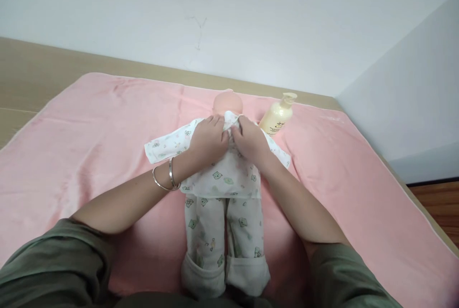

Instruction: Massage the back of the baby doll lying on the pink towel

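Both hands, left hand (209,138) and right hand (249,140), pinch the doll's shirt (229,174) collar; grip closed.

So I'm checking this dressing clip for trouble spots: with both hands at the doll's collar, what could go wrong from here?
1. The left hand and right hand pinch the shirt right under the doll's head; a tug might drag the doll across the pink towel.
2. The lotion bottle lies close beside the right hand, so a widening elbow or sleeve could knock it and make it roll.
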The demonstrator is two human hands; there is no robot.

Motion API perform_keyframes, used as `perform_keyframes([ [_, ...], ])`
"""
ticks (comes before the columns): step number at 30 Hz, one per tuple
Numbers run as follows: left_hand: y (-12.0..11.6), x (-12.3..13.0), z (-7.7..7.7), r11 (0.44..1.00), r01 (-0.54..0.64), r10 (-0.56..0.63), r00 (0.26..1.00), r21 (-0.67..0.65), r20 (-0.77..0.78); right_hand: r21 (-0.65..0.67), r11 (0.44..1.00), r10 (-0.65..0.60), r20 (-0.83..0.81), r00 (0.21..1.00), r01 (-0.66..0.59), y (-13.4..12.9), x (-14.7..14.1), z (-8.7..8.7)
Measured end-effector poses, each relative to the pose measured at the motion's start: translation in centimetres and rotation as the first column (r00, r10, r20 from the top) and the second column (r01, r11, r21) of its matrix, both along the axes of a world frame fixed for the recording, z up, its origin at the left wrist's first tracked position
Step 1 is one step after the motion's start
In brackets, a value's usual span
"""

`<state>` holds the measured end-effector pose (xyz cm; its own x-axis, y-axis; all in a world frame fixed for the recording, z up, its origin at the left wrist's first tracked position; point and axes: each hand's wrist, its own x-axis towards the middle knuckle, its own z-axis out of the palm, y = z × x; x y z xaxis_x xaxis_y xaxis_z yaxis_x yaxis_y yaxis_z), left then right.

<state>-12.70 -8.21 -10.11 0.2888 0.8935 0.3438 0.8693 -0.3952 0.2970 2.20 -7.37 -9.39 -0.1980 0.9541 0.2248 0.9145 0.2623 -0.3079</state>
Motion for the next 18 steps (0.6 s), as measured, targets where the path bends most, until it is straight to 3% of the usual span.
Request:
perform_keyframes([
  [3, -1.0, 0.2, 0.4, 0.996, 0.058, -0.054, 0.997, 0.065, -0.063, -0.047, 0.999, -0.011, 0.009, 1.000, 0.012, 2.6, 1.3, -0.2],
  [5, -0.9, 0.0, 0.7, 0.998, 0.040, -0.037, 0.997, 0.037, -0.068, -0.059, 0.998, 0.029, 0.046, 0.998, -0.026, 2.6, 1.3, -0.1],
  [10, 1.8, -1.3, 1.1, 0.976, -0.069, 0.080, 0.996, -0.208, 0.044, 0.021, 0.999, 0.045, 0.185, 0.982, -0.050, -1.1, -0.7, 0.5],
  [13, 2.7, -1.7, 0.8, 0.959, -0.093, 0.108, 0.993, -0.269, 0.043, 0.095, 0.993, 0.050, 0.180, 0.982, -0.068, -2.1, -1.5, 0.6],
  [15, 2.3, -1.5, 0.5, 0.971, -0.086, 0.088, 0.996, -0.222, -0.001, 0.074, 0.995, 0.062, 0.130, 0.990, -0.072, -1.3, -1.3, 0.4],
  [18, 0.5, -0.5, 0.1, 0.999, -0.027, 0.025, 0.998, -0.044, -0.053, -0.034, 0.998, 0.049, 0.022, 0.999, -0.049, 0.9, -0.1, 0.4],
])
